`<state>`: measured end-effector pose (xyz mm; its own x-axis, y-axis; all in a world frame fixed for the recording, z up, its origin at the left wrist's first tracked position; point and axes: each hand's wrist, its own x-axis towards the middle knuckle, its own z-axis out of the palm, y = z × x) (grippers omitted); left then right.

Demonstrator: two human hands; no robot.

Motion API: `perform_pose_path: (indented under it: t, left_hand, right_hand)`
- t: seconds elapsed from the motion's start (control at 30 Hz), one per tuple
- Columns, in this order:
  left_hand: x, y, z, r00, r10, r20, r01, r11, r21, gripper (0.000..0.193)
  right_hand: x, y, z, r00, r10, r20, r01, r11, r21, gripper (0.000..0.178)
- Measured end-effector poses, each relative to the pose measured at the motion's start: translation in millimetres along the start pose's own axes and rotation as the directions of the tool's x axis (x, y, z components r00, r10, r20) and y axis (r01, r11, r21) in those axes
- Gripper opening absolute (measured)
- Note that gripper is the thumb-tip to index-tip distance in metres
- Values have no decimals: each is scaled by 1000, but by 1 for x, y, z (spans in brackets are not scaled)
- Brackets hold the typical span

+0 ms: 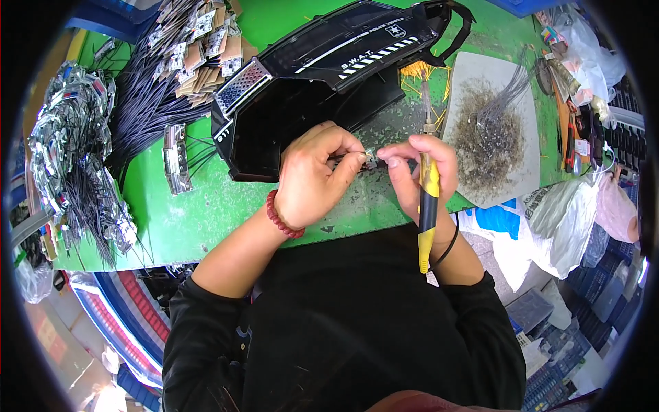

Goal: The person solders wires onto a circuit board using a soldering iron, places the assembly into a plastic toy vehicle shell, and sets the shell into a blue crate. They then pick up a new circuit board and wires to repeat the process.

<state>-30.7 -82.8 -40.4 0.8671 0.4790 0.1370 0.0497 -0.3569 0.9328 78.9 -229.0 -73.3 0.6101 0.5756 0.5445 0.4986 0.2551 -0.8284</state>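
Observation:
My left hand (pixel 322 165), a red bead bracelet on its wrist, is closed in a pinch on a small pale greenish piece (pixel 370 154), too small to name. My right hand (pixel 427 168) grips a yellow and black soldering iron (pixel 429 206), its metal end pointing away from me. The thumb and forefinger of that hand come close to the small piece; whether they touch it I cannot tell. Just beyond my left hand lies a black plastic toy vehicle shell (pixel 322 75), its hollow side toward me, partly hidden by that hand.
Bundles of dark wires (pixel 147 103) with small boards cover the back left of the green table (pixel 226 233). Chromed parts with wires (pixel 68 151) are heaped farther left; one chromed part (pixel 176 159) lies apart. A dirt-covered pale board (pixel 528 182) lies right, beside thin yellow sticks (pixel 417 69).

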Motion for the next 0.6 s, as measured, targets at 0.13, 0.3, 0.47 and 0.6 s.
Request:
perform_pose_path:
  t: [0.13,0.3,0.47,0.6]
  left_hand:
    - [-1,1,1,999,-39,2,39,998,-54,6]
    - [-1,-6,3,999,17,-50,-21,997,-71,7]
    - [-2,-6,5,998,12,-56,-17,996,-88,7]
    - [-3,-4,3,998,-4,-56,-2,995,-100,7]
  right_hand:
    - [-2,-2,-3,999,38,13,-38,999,-17,37]
    - [1,-7,0,1000,-22,-10,22,999,-36,36]
    - [1,-8,4,999,-26,-20,25,997,-72,35]
    - [-1,-11,-2,993,-11,115,26,991,-129,37]
